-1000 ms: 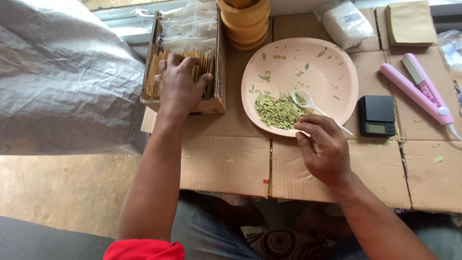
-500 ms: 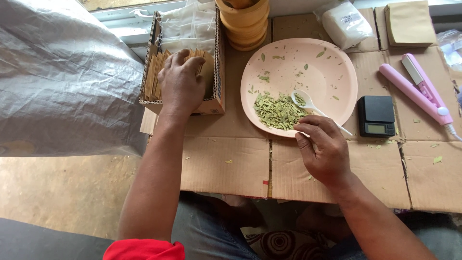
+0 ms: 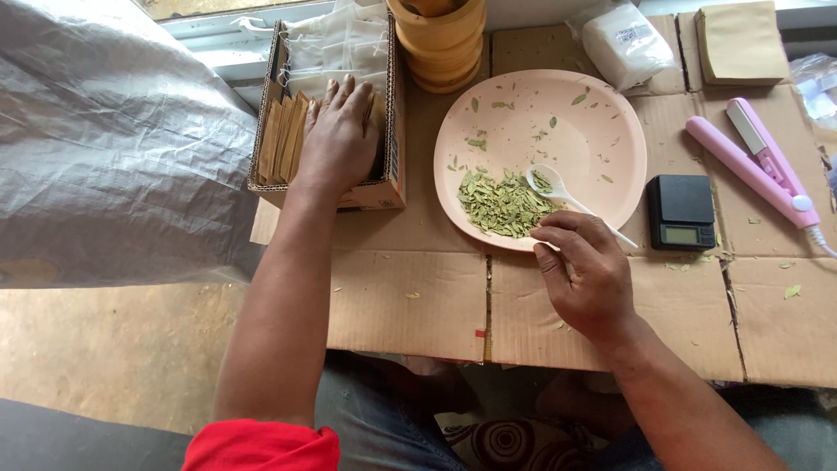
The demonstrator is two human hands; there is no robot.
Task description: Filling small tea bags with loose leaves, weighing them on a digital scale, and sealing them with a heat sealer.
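Right hand point(image 3: 588, 277) pinched the handle of a white plastic spoon point(image 3: 567, 197), fingers closed on it, at the lower edge of the pink plate point(image 3: 602, 139) in frame centre. Spoon bowl lay against the pile of dried green leaves point(image 3: 501, 205) on the plate's lower left. Left hand point(image 3: 338, 139) sat palm-down in the cardboard box point(image 3: 388, 187) at upper left, fingers spread flat over brown paper sachets point(image 3: 281, 139), gripping nothing. Black pocket scale point(image 3: 682, 212) sat just right of the plate, pink heat sealer point(image 3: 758, 157) further right, stacked wooden bowls point(image 3: 440, 44) at top centre.
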